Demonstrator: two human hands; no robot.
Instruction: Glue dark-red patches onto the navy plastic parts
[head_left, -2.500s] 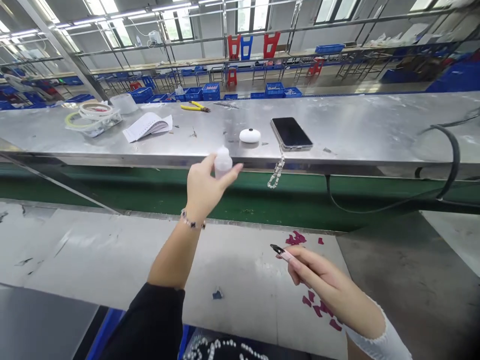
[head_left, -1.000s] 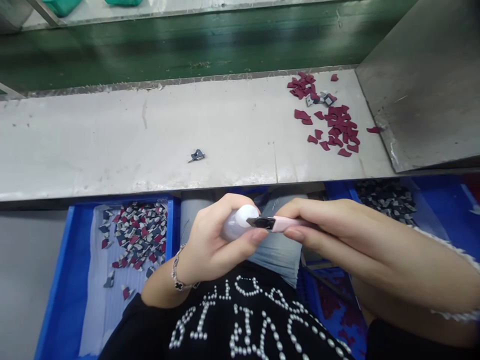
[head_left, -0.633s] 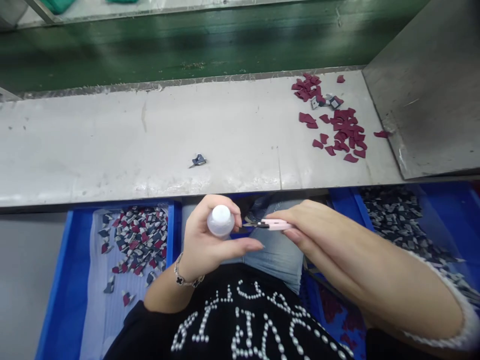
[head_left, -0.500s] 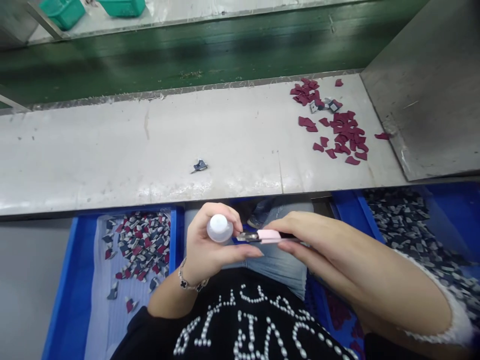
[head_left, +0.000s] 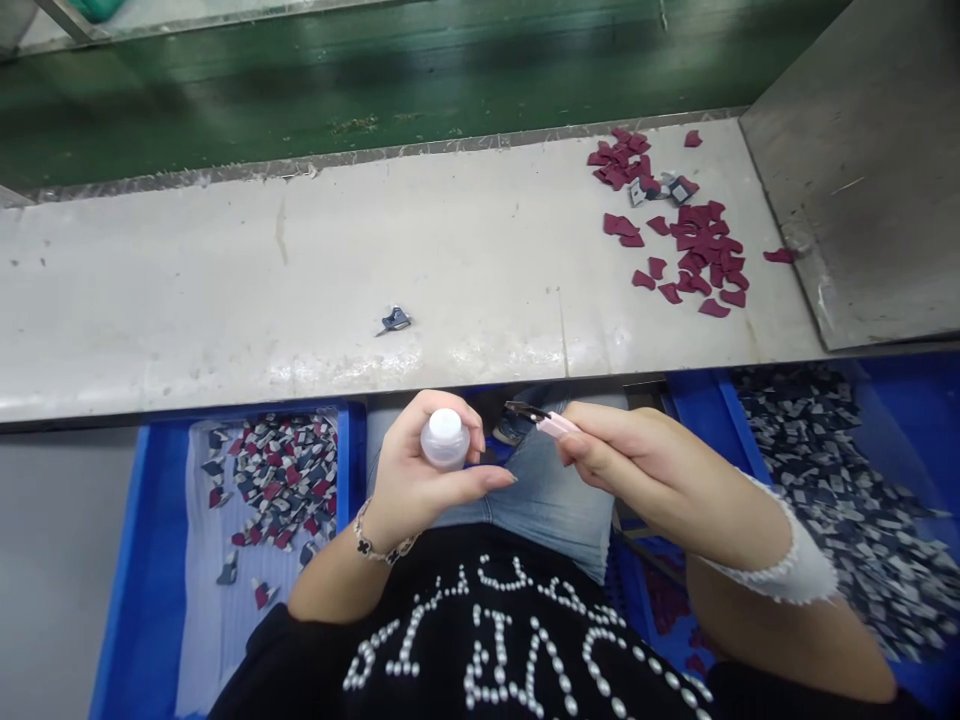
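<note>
Pink-handled tool (head_left: 556, 424) has swung away from the bottle (head_left: 445, 440), pinched in my right hand (head_left: 637, 458). My left hand (head_left: 409, 482) clasps the bottle.

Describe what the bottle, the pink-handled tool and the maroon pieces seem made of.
Bottle: probably plastic, translucent body under an opaque white cap. Tool: dark tip, likely metal by its slight shine; smooth pink handle, probably plastic. Maroon pieces: matte, evenly coloured, perhaps rubber or plastic.

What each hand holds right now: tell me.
Left hand: closed around a white-capped bottle.
Right hand: closed on a pink-handled, dark-tipped tool.
</note>
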